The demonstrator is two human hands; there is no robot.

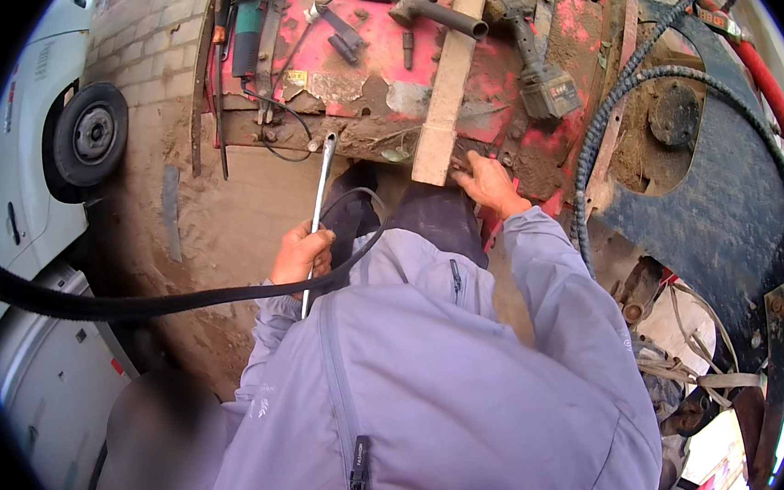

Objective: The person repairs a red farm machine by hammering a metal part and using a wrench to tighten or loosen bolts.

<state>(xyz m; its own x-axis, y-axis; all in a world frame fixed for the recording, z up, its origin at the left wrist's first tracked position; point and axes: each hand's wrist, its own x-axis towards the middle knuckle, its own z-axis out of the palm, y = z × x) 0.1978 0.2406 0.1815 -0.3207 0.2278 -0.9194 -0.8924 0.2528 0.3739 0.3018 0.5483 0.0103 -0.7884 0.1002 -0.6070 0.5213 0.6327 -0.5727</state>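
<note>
From the head view, the left hand (302, 253) grips a long wrench (319, 212) upright while the right hand (489, 184) presses, fingers spread, under the muddy red machine deck (370, 50) beside a wooden plank (447, 74); I judge the wrench could slip on the mud and the loose angle grinder (247, 12) could slide off.

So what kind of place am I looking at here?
Probably an outdoor repair yard. A muddy red machine carries an angle grinder and a cordless drill, a white vehicle is parked on the brick paving, and the left hand holds a long wrench.
</note>
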